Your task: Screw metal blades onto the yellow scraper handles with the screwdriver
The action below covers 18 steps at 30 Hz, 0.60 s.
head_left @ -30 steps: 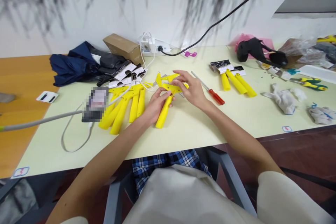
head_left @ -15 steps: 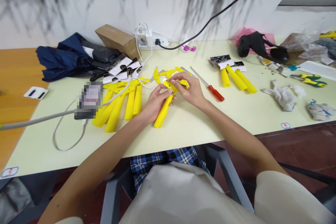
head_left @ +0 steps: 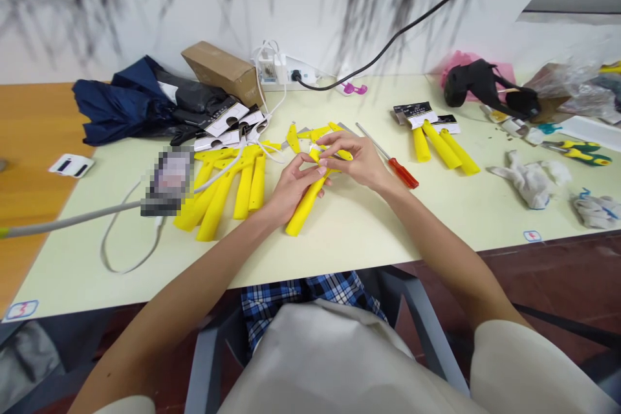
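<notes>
The left hand [head_left: 291,191] curls around a yellow plastic handle [head_left: 305,210] above the front of the bench [head_left: 339,246], apparently to steady it, while the right hand [head_left: 354,158] pinches its flat upper end between the fingertips. A red-handled screwdriver [head_left: 402,173] lies just beside at 2 o'clock, with more yellow pieces [head_left: 228,191] gathered at 10 o'clock. Farther off at 11 o'clock, a cardboard box [head_left: 218,65] shows nothing of its contents.
</notes>
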Tool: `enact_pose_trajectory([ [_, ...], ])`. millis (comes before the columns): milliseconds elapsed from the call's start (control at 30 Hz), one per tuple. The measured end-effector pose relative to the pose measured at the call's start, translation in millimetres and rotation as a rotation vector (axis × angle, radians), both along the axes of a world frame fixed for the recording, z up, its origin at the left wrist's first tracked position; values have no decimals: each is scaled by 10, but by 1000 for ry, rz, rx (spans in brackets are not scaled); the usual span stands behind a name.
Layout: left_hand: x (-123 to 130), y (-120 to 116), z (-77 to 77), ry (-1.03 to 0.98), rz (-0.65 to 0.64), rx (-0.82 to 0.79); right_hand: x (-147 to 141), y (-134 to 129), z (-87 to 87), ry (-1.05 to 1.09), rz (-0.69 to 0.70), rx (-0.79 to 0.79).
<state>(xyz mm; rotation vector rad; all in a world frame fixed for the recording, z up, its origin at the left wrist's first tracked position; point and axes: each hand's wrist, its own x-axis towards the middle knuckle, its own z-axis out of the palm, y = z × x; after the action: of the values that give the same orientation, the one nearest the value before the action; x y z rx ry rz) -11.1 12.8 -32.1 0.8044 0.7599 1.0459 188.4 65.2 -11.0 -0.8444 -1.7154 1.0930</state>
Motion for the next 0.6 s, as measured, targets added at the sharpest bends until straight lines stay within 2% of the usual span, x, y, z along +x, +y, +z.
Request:
enact_pose_trajectory([
  [300,-8,-21,-35,25,-57,63,105,35,76,47,64,-381],
  [433,-20,-21,-28,43,-60,85,88,33,73,26,47,-468],
  [600,-41,0,16,60,-54,72,13,-13,80,36,-61,-520],
])
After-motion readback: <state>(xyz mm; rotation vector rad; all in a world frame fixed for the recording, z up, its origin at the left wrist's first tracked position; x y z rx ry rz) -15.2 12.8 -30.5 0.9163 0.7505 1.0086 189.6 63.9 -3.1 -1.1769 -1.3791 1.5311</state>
